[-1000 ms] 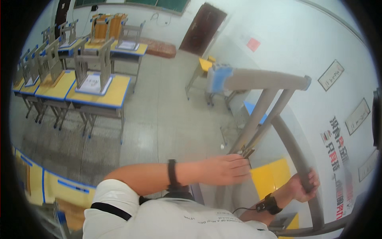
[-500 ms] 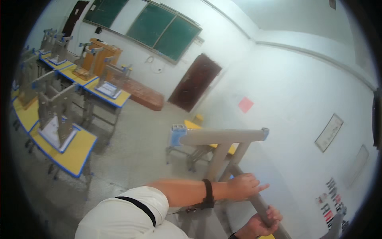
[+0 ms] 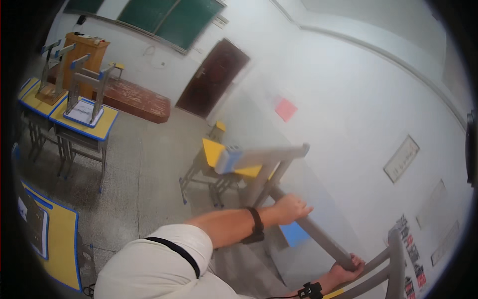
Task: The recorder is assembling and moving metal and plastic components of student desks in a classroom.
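Note:
My left hand (image 3: pixel 291 208) is closed round the upper part of a grey metal crossbar (image 3: pixel 321 235). Lower down the same bar, my right hand (image 3: pixel 350 269) wraps its end. The crossbar joins two leg assemblies of a grey metal furniture frame, a school desk or stool, held tilted off the floor. Its far foot bar (image 3: pixel 271 157) carries a blue end cap (image 3: pixel 229 159); the near legs (image 3: pixel 393 264) rise at the lower right. A yellow strip shows beside my right wrist, and most of the frame's lower part is hidden.
A yellow-topped desk (image 3: pixel 211 152) stands ahead beyond the frame, near the white wall. Desks with upturned stools (image 3: pixel 89 89) stand at the left, another yellow desk (image 3: pixel 62 249) at lower left. Further off are a wooden podium (image 3: pixel 85 55), a reddish platform (image 3: pixel 137 99) and a dark door (image 3: pixel 213 77).
The view has swung right and moved forward, bringing the far desk closer. Both hands keep hold of the crossbar; my right hand sits further right, and the near legs have come into view.

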`<state>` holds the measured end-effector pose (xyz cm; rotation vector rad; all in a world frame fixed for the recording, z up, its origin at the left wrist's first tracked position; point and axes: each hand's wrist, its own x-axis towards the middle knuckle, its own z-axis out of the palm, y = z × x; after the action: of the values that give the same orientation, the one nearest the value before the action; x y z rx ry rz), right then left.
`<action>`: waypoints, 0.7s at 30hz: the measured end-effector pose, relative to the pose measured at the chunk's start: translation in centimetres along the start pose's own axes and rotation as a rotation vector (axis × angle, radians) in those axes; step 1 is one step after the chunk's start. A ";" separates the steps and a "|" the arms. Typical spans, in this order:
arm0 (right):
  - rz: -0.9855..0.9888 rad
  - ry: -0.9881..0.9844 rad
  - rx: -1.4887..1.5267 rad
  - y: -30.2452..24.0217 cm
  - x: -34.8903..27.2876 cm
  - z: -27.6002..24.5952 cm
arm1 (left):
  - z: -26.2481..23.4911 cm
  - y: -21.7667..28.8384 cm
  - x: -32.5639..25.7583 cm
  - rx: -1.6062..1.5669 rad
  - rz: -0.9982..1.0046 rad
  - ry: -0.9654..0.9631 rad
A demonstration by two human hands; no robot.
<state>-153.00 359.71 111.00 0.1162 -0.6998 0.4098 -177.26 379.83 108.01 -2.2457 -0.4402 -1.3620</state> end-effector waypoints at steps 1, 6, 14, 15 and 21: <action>0.031 0.060 -0.070 1.7 0.0 0.2 | 1.1 -1.1 -0.9 -0.018 -0.050 -0.083; 0.280 0.158 -0.334 18.0 0.2 3.1 | 2.7 -10.9 -9.1 -0.116 -0.362 -0.097; 0.625 0.121 -0.437 36.7 -0.7 1.1 | 6.9 -16.3 -20.2 -0.189 -0.917 -0.246; 0.743 0.046 -0.395 38.2 -0.7 1.0 | 7.1 -16.5 -20.5 -0.184 -0.969 -0.223; 0.868 -0.289 -0.679 44.7 0.8 0.9 | 15.8 -14.8 -21.4 -0.421 -1.239 -0.014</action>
<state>-171.02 400.67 110.77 -0.8138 -1.1285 0.9666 -182.76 400.27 86.15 -2.3059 -1.9129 -2.1142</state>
